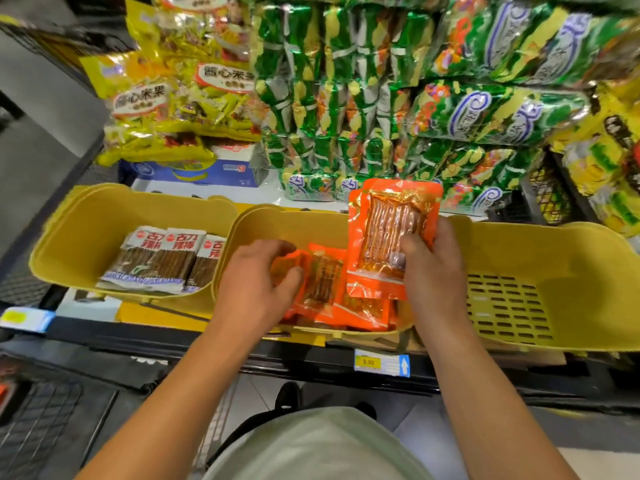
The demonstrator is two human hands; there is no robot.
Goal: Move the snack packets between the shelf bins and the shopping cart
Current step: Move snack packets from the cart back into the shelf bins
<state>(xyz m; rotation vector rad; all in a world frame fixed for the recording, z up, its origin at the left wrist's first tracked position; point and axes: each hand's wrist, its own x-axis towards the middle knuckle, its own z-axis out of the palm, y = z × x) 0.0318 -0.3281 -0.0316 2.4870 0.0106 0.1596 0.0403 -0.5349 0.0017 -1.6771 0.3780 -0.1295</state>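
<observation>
- Looks like the picking or stocking step at the middle yellow bin (277,223) on the shelf; which way the packets are going I cannot tell.
- Right hand (433,271) grips an upright orange packet (391,230), maybe 2 stacked, above that bin.
- Left hand (256,282) reaches in, fingers curled onto the orange packets lying there (325,285).
- Next move: a firm pinch on 1 packet, lifted free of its neighbours.
- The cart is not clearly seen.

A shop — stacked snack bags (363,98) fill the shelf, yellow bins (86,216) line its front edge, a price tag (381,362) below.
</observation>
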